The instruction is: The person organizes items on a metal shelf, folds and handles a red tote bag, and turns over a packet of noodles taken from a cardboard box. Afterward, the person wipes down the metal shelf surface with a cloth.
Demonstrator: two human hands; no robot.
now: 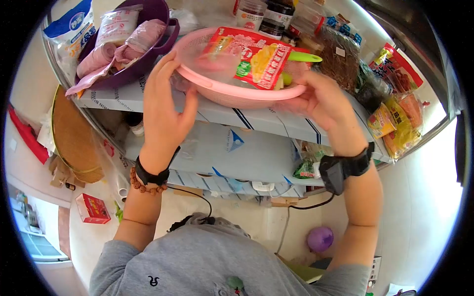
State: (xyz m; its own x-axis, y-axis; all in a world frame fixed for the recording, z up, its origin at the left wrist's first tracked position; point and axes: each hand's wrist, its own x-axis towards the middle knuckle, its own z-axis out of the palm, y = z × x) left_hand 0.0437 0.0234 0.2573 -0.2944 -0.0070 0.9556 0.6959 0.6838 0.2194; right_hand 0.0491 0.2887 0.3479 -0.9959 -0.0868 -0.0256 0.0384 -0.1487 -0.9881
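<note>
One pink basket [247, 96] is hanging or resting between left hand [168, 106] and right hand [326, 101] at the front edge of a shelf [118, 100]; we are not able to tell whether the shelf is bearing it. The right hand is clamping the basket's right end, thumb and fingers closing on the rim. The left hand is curving around the opposite end, fingers touching, thumb reaching lower, though we are not seeing enough to call its grip firm.

We are judging the basket light, its thin plastic flexing a little, its smooth rim being somewhat slippery but hardly fragile. For holding, we are favouring both rim ends, fingers supporting from underneath, since the glossy red packet [259, 56] inside is probably sliding easily.

In this view, we are seeing the long axis running left to right, roughly following the shelf edge and dipping rightward. The mouth is facing upward; a green handle [306, 57] is pointing right beyond the packet.
</note>
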